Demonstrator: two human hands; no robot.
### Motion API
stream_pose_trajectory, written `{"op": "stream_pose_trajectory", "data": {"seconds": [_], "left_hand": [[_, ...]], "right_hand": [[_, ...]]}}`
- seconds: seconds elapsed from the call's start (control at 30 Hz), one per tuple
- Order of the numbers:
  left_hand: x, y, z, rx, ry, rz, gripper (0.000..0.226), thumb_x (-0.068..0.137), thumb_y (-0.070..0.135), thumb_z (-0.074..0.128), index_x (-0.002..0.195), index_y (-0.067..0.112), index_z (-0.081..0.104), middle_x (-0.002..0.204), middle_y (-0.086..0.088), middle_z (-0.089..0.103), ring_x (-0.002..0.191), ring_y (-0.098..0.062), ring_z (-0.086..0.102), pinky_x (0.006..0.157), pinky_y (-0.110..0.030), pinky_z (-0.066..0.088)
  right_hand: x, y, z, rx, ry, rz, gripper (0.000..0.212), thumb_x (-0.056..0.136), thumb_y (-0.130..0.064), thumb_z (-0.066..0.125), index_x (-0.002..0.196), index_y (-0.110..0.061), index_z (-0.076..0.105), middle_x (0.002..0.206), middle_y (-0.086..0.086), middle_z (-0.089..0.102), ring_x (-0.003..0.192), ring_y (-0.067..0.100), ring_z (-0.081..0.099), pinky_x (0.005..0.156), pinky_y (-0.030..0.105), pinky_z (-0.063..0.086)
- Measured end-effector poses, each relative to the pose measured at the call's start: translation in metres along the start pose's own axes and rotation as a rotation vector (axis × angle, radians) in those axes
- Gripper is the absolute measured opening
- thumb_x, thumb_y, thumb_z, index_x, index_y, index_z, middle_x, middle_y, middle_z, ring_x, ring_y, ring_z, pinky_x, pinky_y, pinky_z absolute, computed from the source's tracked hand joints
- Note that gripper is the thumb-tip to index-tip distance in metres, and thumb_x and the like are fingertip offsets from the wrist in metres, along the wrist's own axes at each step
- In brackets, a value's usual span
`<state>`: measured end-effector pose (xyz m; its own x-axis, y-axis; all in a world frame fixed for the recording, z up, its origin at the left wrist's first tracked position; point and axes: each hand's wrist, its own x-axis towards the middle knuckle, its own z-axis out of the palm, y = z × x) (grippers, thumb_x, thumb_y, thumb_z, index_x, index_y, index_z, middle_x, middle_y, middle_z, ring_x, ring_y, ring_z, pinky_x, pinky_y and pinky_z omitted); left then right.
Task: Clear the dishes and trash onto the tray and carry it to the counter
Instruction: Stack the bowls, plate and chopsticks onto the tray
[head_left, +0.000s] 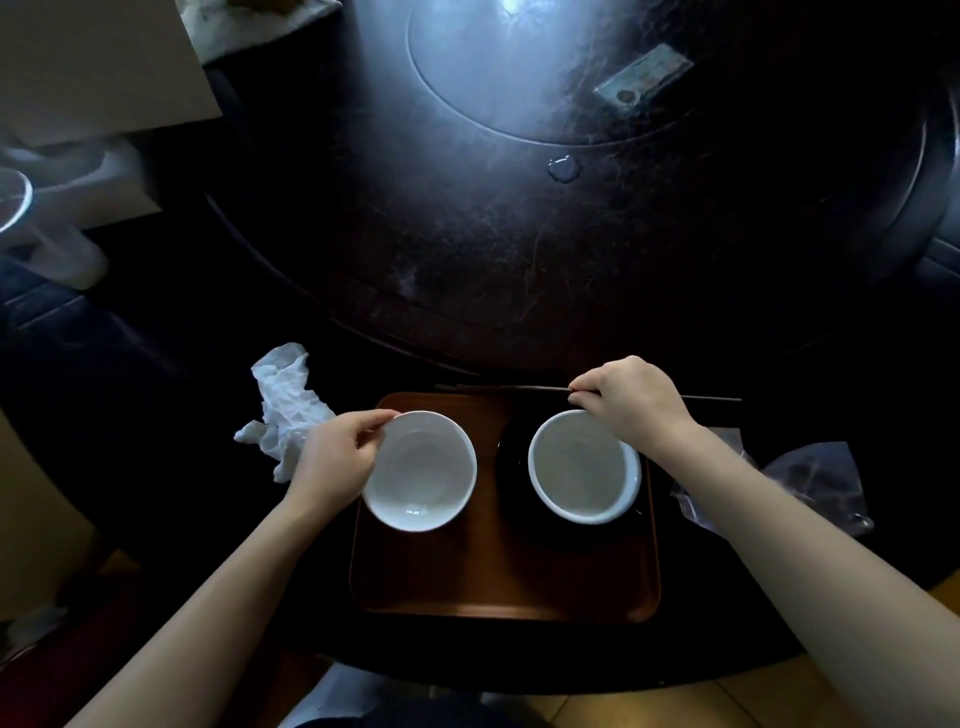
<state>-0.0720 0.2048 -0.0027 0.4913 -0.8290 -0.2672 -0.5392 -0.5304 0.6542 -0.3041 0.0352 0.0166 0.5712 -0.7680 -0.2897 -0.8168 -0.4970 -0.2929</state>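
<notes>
Tray (498, 587) sits at the near edge of the dark round table (519, 249), two white bowls on it. Left hand (337, 457) pinches the rim of the left bowl (421, 470). Right hand (634, 397), above the right bowl (584, 465), grips dark chopsticks (519, 388) along the tray's far edge. Crumpled napkin (283, 402) lies just left, clear wrapper (810, 483) right.

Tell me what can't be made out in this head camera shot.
- Dark dish under the right bowl: mostly covered by the bowl, lost in shadow.
- Card on the table: print too small.
- Clear wrapper: contents dim, partly behind the right forearm.
- Cup: cut by left edge.
</notes>
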Motion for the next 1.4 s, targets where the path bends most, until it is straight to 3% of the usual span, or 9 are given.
{"op": "stream_pose_trajectory", "data": {"seconds": [0.63,0.77,0.97,1.07,1.23,1.4], "left_hand": [[0.005,-0.007,0.001,-0.003,-0.043,-0.012,0.025,0.088,0.014,0.056,0.109,0.016,0.068,0.107,-0.001,0.069,0.092,-0.009,0.059,0.081,-0.022,0.041],[0.006,-0.006,0.0,-0.012,-0.058,-0.024,0.025,0.088,0.014,0.056,0.109,0.016,0.068,0.099,0.006,0.065,0.089,-0.008,0.058,0.079,-0.021,0.04],[0.015,0.0,-0.002,0.031,-0.076,0.002,0.026,0.087,0.02,0.057,0.111,0.017,0.065,0.095,0.005,0.066,0.084,-0.008,0.057,0.08,-0.022,0.039],[0.024,0.013,0.0,0.055,-0.057,0.061,0.026,0.087,0.022,0.057,0.112,0.016,0.066,0.101,0.0,0.069,0.09,-0.008,0.059,0.082,-0.02,0.04],[0.041,0.022,0.009,0.143,-0.175,0.075,0.028,0.088,0.024,0.055,0.112,0.016,0.066,0.115,-0.003,0.068,0.104,-0.015,0.061,0.09,-0.023,0.042],[0.044,0.02,0.012,0.209,-0.191,0.072,0.03,0.091,0.031,0.05,0.112,0.017,0.067,0.116,-0.004,0.065,0.11,-0.018,0.057,0.089,-0.026,0.041]], "right_hand": [[-0.011,0.001,0.003,0.045,-0.099,0.036,0.02,0.085,-0.028,0.058,0.098,-0.023,0.072,0.097,0.002,0.074,0.094,0.021,0.064,0.077,0.03,0.05],[-0.019,0.003,0.009,0.1,-0.151,0.029,0.021,0.085,-0.03,0.06,0.099,-0.022,0.072,0.103,-0.001,0.073,0.1,0.018,0.064,0.085,0.034,0.052],[-0.009,-0.003,0.019,0.109,-0.067,-0.079,0.02,0.085,-0.028,0.06,0.1,-0.02,0.071,0.099,0.002,0.071,0.098,0.02,0.062,0.08,0.034,0.05],[0.0,-0.01,0.021,0.074,0.01,-0.148,0.021,0.086,-0.027,0.059,0.101,-0.018,0.07,0.098,0.004,0.067,0.1,0.022,0.058,0.078,0.034,0.048],[0.006,-0.012,0.027,-0.105,-0.04,-0.339,0.027,0.091,-0.028,0.052,0.11,-0.014,0.064,0.103,0.005,0.064,0.097,0.024,0.061,0.074,0.035,0.048],[0.009,-0.008,0.029,-0.154,-0.005,-0.411,0.03,0.091,-0.028,0.052,0.116,-0.013,0.059,0.105,0.006,0.064,0.095,0.026,0.062,0.07,0.036,0.049]]}}
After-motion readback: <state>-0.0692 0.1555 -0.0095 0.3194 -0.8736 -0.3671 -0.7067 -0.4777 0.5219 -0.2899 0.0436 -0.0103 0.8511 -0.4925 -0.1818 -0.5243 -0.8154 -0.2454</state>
